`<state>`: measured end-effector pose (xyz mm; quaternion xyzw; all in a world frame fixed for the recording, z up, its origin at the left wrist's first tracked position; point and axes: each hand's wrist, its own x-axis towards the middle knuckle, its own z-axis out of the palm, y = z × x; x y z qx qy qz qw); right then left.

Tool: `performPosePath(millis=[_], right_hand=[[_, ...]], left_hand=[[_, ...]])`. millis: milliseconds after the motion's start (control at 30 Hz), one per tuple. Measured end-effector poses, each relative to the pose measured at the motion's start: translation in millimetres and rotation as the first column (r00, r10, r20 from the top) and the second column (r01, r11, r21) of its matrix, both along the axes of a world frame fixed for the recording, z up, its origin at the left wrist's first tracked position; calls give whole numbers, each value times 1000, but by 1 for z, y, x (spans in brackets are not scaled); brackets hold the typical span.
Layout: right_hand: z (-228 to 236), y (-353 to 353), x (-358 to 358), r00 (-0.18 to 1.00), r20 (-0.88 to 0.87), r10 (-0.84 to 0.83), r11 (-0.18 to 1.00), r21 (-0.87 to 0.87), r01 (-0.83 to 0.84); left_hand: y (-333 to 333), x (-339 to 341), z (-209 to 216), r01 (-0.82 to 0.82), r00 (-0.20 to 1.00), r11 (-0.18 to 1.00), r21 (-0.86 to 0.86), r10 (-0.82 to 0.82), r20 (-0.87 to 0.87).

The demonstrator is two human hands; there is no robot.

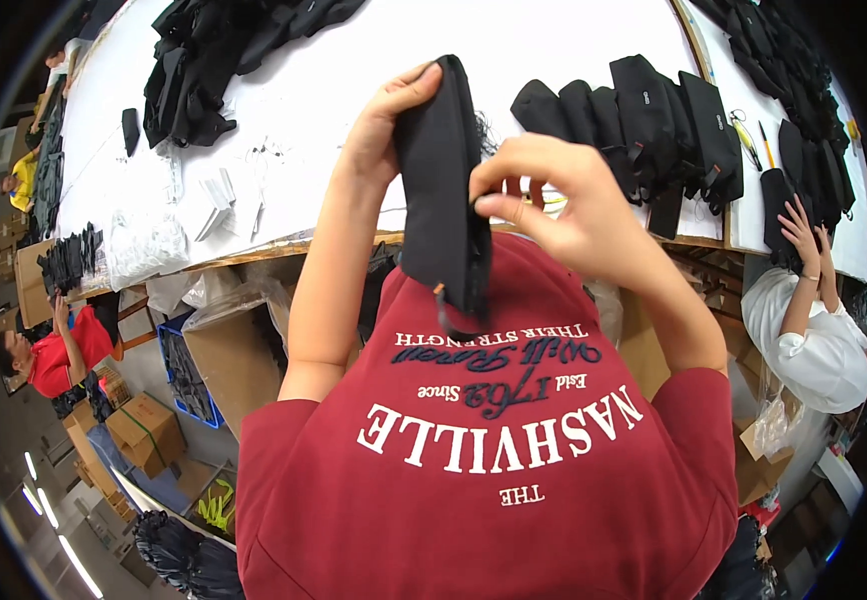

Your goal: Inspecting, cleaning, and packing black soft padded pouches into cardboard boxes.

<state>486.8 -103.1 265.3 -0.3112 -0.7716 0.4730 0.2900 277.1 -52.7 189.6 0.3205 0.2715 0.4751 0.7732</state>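
A long, narrow black fabric pouch point(434, 200) is held upright in front of my chest, above the table's near edge. My left hand point(382, 125) grips its upper left side, with the thumb across the top. On the pouch's right edge, the thumb and forefinger of my right hand point(554, 200) are pinched together; whatever small part lies between them is hidden. A small orange tag point(440, 289) and a dark strap loop point(459, 322) hang at the lower end. Loose dark threads point(484, 135) stick out beside the upper right edge.
Several black pouches point(644, 115) lie in a row right of my hands. A black heap point(194, 75) covers the back left of the white table point(354, 60). White slips point(216, 200) and clear plastic bags point(144, 245) lie left. Co-workers point(809, 330) sit at both sides.
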Motion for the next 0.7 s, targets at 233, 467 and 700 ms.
performPosePath(millis=[233,467,700], right_hand=[[1,-15,-7,997,-12,80,994,-69,-81],[-3,-21,-7,997,1,82,990,-118,-82],[-13,-27,-8,991,-52,123,976,-174,-130]], left_hand=[[10,-10,-15,-131,991,991,17,131,3],[7,-3,-13,-147,988,989,-6,147,-54],[13,-14,-25,-111,994,994,7,110,15]])
